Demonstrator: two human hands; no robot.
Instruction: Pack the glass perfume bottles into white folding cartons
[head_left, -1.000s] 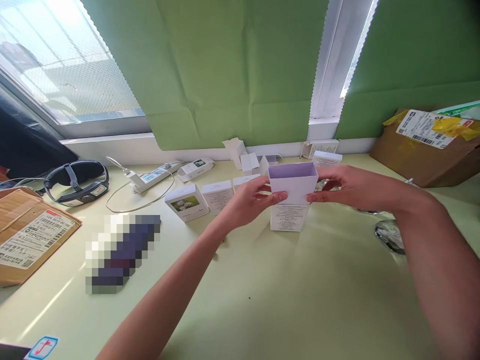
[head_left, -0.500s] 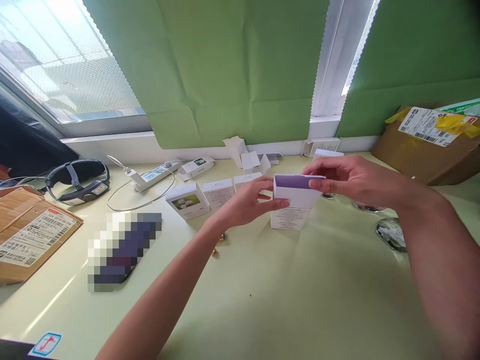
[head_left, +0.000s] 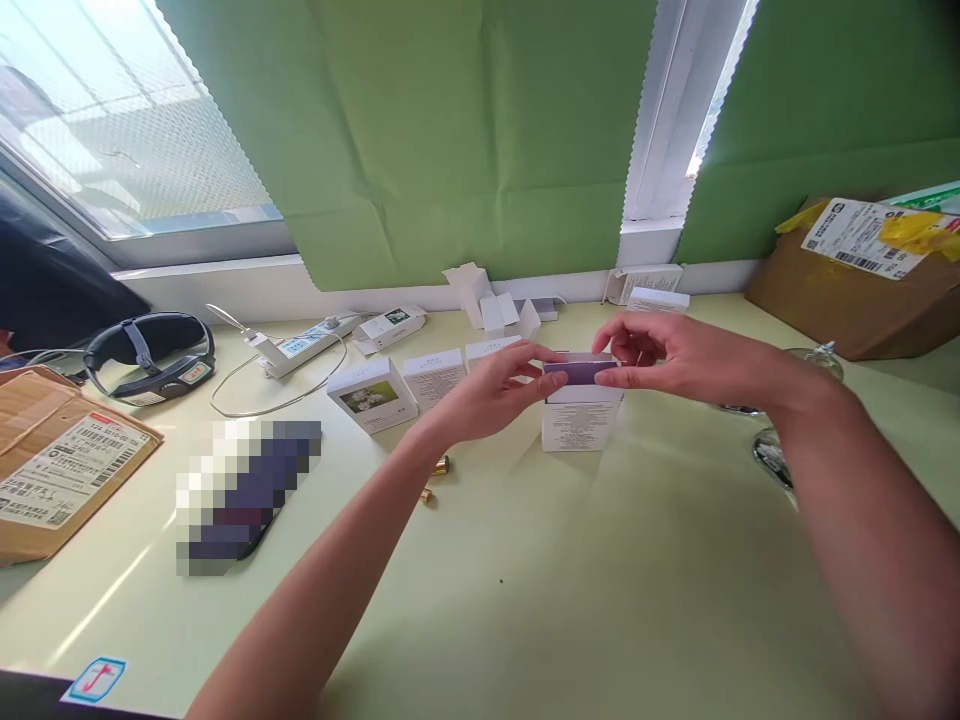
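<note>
A small white carton (head_left: 579, 424) with fine print stands upright on the pale green table (head_left: 570, 590), its purple-lined top flap folded almost flat. My left hand (head_left: 491, 392) pinches the flap's left end and my right hand (head_left: 667, 352) pinches its right end, both pressing on the top of the carton. Three more white cartons (head_left: 373, 393) stand in a row just left of my left hand. Two little brass-coloured pieces (head_left: 441, 465) lie under my left wrist.
Open cartons (head_left: 487, 300) lie by the window sill. A power strip with cable (head_left: 300, 350) and a black headset (head_left: 146, 355) sit at left, brown parcels at far left (head_left: 52, 470) and back right (head_left: 862, 290). Glass items (head_left: 772, 450) lie under my right forearm.
The purple-lined flap, upright and open a second ago, has been folded down onto the carton's top. Both hands have dropped with it and now press at its ends.
</note>
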